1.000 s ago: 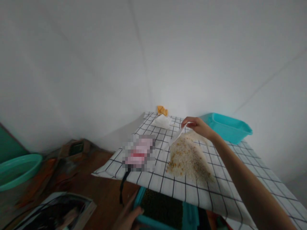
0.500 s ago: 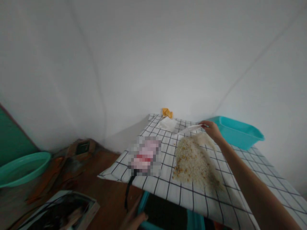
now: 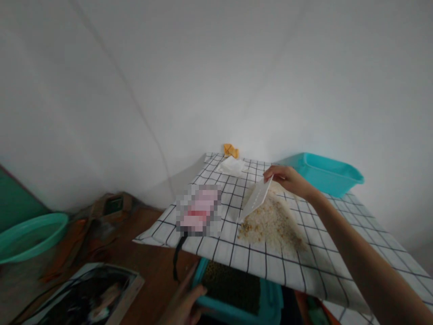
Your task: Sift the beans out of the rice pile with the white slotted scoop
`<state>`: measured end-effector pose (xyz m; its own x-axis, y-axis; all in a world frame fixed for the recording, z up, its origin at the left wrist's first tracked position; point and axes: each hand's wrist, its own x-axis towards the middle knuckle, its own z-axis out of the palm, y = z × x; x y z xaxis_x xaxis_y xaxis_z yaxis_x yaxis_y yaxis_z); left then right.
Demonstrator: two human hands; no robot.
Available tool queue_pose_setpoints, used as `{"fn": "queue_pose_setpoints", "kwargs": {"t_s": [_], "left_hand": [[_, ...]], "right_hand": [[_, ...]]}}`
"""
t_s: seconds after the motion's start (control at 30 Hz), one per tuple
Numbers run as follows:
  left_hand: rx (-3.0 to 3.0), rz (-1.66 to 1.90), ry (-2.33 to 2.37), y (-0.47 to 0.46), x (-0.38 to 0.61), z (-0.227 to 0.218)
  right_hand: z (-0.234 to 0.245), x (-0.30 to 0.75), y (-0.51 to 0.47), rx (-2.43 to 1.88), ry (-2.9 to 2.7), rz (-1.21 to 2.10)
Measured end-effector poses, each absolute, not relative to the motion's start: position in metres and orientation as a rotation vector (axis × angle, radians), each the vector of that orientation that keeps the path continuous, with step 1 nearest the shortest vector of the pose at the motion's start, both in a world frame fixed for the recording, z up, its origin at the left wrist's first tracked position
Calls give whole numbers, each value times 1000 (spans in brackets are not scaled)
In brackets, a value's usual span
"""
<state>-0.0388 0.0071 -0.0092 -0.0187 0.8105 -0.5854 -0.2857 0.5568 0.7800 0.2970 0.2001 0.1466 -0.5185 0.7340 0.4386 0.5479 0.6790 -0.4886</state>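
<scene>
My right hand [image 3: 289, 178] pinches the upper end of a thin white plastic card [image 3: 256, 199] with a row of small slots. The card is tilted, its lower end at the left side of a pile of pale grain [image 3: 275, 230] mixed with yellow bits. Below the table's front edge, my left hand [image 3: 186, 301] grips the left rim of a teal basin [image 3: 275, 300]. Dark, fine grain covers much of that basin's inside. The pile rests on a white cloth [image 3: 221, 250] with black grid lines.
Another teal basin [image 3: 333, 176] stands at the back right of the cloth. A blurred pink object [image 3: 201, 210] with a black strap lies left of the pile. Behind it are white paper [image 3: 232, 165] and an orange packet [image 3: 231, 150]. A green tub [image 3: 34, 237] stands far left.
My right hand has brought the card left and nearer, from behind the pile to its left side, tilting it more steeply. My left hand stays at the basin. The whole view has shifted slightly.
</scene>
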Motion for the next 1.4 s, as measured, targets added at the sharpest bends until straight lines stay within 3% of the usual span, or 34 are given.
{"fn": "queue_pose_setpoints", "kwargs": {"t_s": [0.23, 0.43, 0.7, 1.4], "left_hand": [[481, 933, 1337, 6, -32, -1], [564, 946, 1297, 6, -29, -3], [625, 943, 1313, 8, -26, 1], [514, 1009, 1284, 6, -32, 18]], "right_hand": [[165, 299, 170, -980, -2077, 262], [184, 312, 105, -1270, -1772, -38], [167, 310, 27, -1508, -1707, -39], [147, 291, 28, -1522, -1867, -50]]}}
